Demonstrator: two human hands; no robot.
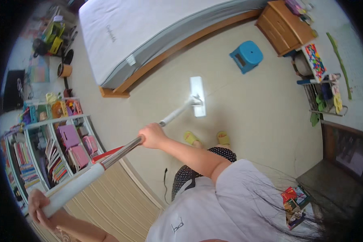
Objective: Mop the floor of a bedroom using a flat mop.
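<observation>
I hold a flat mop slantwise across my body with both hands. My left hand (44, 208) is wrapped around the thick white upper end of the mop handle (74, 187). Further down, my right hand (152, 135) grips the same pole where its metal tube (125, 151) runs into the lower white section. A red strip (108, 154) lies alongside the tube. The white rectangular mop head (197, 96) rests on the pale floor, ahead of my feet in yellow-green slippers (223, 138).
A bed with a bare mattress (157, 33) and wooden frame stands ahead. A blue plastic stool (248, 56) is right of the mop head, near a wooden drawer cabinet (282, 25). Shelves with books (56, 160) stand left. A black cable with plug (165, 184) lies on the floor.
</observation>
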